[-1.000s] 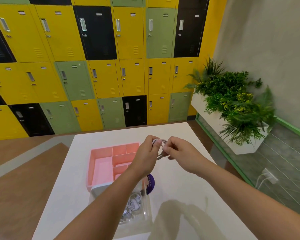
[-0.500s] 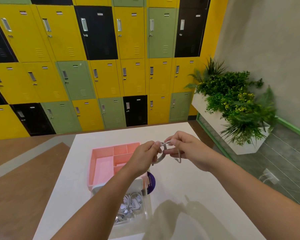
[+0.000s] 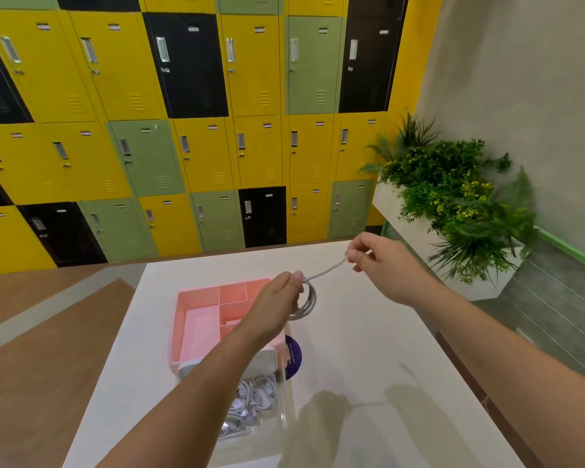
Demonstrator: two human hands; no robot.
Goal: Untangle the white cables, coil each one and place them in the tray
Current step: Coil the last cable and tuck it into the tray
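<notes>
My left hand [image 3: 279, 300] grips a small coil of white cable [image 3: 308, 303] above the right edge of the pink tray [image 3: 196, 319]. One free strand runs up and to the right from the coil to my right hand [image 3: 384, 265], which pinches its end. The strand is pulled nearly straight between the two hands. The pink tray has several compartments and sits on the white table [image 3: 368, 349]. A clear box [image 3: 254, 403] near me holds several more white cables in a tangle; my left forearm hides part of it.
A purple round sticker or disc [image 3: 294, 356] lies on the table just right of the tray. A white planter with green plants [image 3: 453, 211] stands to the right of the table. Coloured lockers [image 3: 196, 130] fill the far wall.
My right hand has moved up and to the right, away from my left hand, drawing out a strand of cable. My left hand still grips the coil, which now hangs lower.
</notes>
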